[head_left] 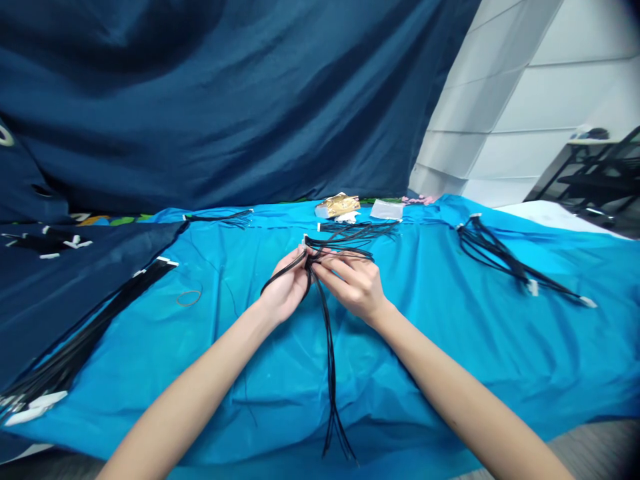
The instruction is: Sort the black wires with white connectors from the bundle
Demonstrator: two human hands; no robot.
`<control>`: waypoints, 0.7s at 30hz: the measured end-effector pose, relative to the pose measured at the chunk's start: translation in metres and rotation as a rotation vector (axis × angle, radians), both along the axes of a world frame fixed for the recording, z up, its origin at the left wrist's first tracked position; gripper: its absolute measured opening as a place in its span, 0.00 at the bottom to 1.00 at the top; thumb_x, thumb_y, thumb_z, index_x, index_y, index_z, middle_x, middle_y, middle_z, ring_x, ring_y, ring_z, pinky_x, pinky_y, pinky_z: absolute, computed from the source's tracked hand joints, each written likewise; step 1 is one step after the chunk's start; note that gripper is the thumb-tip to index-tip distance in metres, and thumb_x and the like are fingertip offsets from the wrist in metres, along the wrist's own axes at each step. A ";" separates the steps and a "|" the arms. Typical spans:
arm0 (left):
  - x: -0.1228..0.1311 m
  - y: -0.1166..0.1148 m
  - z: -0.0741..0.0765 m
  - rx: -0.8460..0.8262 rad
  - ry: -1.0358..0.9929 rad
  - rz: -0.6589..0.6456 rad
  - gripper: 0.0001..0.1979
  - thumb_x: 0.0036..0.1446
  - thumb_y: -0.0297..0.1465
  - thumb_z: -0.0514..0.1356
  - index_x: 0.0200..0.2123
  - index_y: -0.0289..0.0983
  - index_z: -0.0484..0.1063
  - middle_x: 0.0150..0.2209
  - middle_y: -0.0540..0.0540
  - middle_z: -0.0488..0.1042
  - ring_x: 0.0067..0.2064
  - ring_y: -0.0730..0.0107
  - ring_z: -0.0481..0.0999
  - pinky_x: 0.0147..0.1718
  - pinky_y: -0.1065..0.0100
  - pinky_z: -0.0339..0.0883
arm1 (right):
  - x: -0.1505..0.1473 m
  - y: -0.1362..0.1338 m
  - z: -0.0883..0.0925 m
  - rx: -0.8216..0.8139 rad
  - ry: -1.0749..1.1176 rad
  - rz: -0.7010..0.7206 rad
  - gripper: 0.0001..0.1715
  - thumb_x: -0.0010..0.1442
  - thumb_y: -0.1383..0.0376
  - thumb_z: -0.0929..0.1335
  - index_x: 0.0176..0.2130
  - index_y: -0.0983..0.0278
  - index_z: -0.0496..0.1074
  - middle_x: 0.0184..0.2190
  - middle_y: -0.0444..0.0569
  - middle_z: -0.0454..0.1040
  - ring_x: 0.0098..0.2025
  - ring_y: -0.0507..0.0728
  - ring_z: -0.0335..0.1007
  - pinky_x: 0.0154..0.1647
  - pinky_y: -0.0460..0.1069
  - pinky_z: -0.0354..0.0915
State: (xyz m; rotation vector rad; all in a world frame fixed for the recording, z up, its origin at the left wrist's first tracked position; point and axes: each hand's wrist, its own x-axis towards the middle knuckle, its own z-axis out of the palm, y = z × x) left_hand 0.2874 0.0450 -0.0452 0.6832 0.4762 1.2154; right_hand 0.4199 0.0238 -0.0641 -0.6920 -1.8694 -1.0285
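Observation:
Between my hands, above the middle of the blue cloth, is a black cable bundle (pixel 329 347). Its loose wire ends hang down toward me, and a small white connector shows at the top. My left hand (pixel 286 283) is closed around the bundle near that connector, with a loop of wire bending over its palm. My right hand (pixel 354 283) pinches the wires from the other side, its fingertips almost meeting the left ones. What exactly lies between the fingertips is too small to make out. Just behind lies another bunch of black wires (pixel 357 231) with a white connector.
The blue cloth (pixel 200 347) is wrinkled. A long black cable bundle (pixel 107 317) lies left, near a thin wire loop (pixel 189 298). More cables (pixel 500 253) with white connectors rest right. A gold packet (pixel 339 205) sits at the back, before a dark blue curtain (pixel 225 100).

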 end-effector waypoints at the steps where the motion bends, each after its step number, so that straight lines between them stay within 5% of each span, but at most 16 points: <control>1: 0.000 0.000 0.000 -0.007 -0.005 0.004 0.13 0.56 0.19 0.50 0.25 0.31 0.72 0.27 0.47 0.73 0.32 0.77 0.71 0.38 0.76 0.63 | 0.000 0.000 0.000 0.010 0.002 0.007 0.09 0.55 0.72 0.65 0.36 0.63 0.74 0.32 0.45 0.76 0.36 0.52 0.71 0.43 0.48 0.67; 12: -0.001 0.004 -0.003 -0.091 -0.022 -0.024 0.15 0.57 0.20 0.48 0.25 0.31 0.71 0.27 0.46 0.73 0.31 0.77 0.72 0.38 0.75 0.65 | -0.004 0.006 -0.007 -0.198 0.154 0.065 0.09 0.57 0.70 0.65 0.37 0.60 0.74 0.33 0.43 0.76 0.39 0.51 0.71 0.41 0.46 0.65; 18: -0.003 0.005 0.001 -0.161 -0.012 -0.017 0.15 0.58 0.20 0.48 0.25 0.31 0.70 0.25 0.47 0.72 0.27 0.77 0.72 0.36 0.72 0.68 | -0.007 0.000 0.002 -0.413 0.384 0.269 0.08 0.57 0.68 0.65 0.34 0.62 0.74 0.34 0.47 0.75 0.40 0.51 0.71 0.42 0.47 0.67; 21: -0.003 0.005 0.004 -0.194 -0.032 0.019 0.15 0.58 0.21 0.48 0.23 0.32 0.69 0.25 0.47 0.72 0.32 0.71 0.75 0.42 0.65 0.68 | -0.010 -0.005 0.009 -0.547 0.568 0.406 0.07 0.57 0.67 0.65 0.35 0.63 0.73 0.36 0.49 0.75 0.42 0.53 0.71 0.45 0.49 0.67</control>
